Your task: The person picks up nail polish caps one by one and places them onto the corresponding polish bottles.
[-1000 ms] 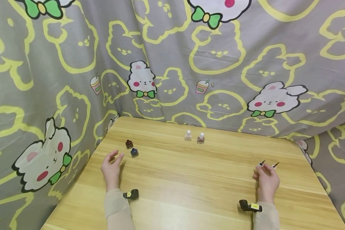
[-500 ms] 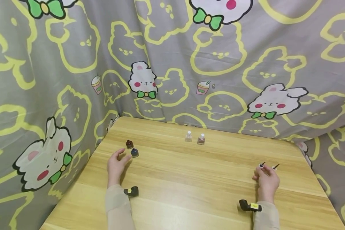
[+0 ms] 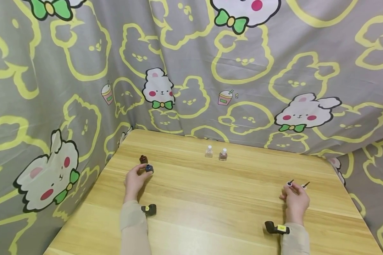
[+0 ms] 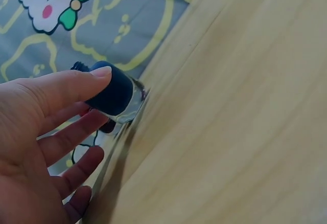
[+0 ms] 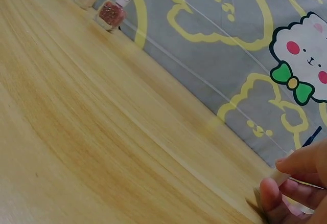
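Observation:
A small uncapped bottle of dark blue nail polish [image 3: 149, 169] stands at the left of the table. My left hand [image 3: 135, 182] holds it, with the thumb [image 4: 97, 78] across its near side and fingers behind. Right beside it is a dark red-brown nail polish bottle [image 3: 143, 159], also without a cap. On the far right, my right hand [image 3: 297, 203] pinches a white nail polish cap [image 5: 280, 176] whose dark blue brush [image 5: 312, 136] points up. A second white cap [image 3: 304, 186], with a dark brush sticking upward, stands just to the right of those fingers.
Two capped bottles, one of pale polish [image 3: 209, 152] and one of glittery pink polish [image 5: 111, 14], stand near the back edge of the wooden table [image 3: 204, 202]. A patterned grey curtain [image 3: 191, 56] hangs close behind the table and along its left side.
My left hand has moved right and forward to the blue nail polish bottle and now grips it. My right hand has stayed nearly still with the cap.

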`<state>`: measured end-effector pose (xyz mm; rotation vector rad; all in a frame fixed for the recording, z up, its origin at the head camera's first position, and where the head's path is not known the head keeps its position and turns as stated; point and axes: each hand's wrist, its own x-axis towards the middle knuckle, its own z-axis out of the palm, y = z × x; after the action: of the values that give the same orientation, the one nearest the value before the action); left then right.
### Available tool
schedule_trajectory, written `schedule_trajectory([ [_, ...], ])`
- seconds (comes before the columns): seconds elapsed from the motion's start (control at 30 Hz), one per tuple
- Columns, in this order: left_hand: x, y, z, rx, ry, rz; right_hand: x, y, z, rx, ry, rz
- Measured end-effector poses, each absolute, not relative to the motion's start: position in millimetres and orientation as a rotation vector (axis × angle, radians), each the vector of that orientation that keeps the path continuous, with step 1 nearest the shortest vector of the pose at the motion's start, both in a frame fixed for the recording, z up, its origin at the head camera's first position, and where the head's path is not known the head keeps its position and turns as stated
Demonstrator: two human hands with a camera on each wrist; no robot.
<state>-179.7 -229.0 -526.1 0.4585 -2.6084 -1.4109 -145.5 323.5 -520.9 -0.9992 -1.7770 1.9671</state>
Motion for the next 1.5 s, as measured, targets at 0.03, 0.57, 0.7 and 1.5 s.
schedule_trajectory([
  [0.03, -179.9, -228.7, -525.8, 0.463, -2.627, -1.398, -145.8, 323.2, -520.9, -0.999, -1.774, 1.971],
  [0.57, -183.1, -221.8, -526.8, 0.504, -2.632, -1.385, -146.8, 320.3, -521.3, -0.952, -1.812, 1.924],
  [0.7, -184.4, -217.8, -526.1, 0.469, -2.613, -1.423, -145.2, 319.9, -521.0, -0.956, -1.806, 1.947],
  [1.5, -204.5, -164.9, -502.7, 0.243, -2.558, -1.584, -138.3, 307.6, -497.2, -0.849, -1.754, 1.909],
])
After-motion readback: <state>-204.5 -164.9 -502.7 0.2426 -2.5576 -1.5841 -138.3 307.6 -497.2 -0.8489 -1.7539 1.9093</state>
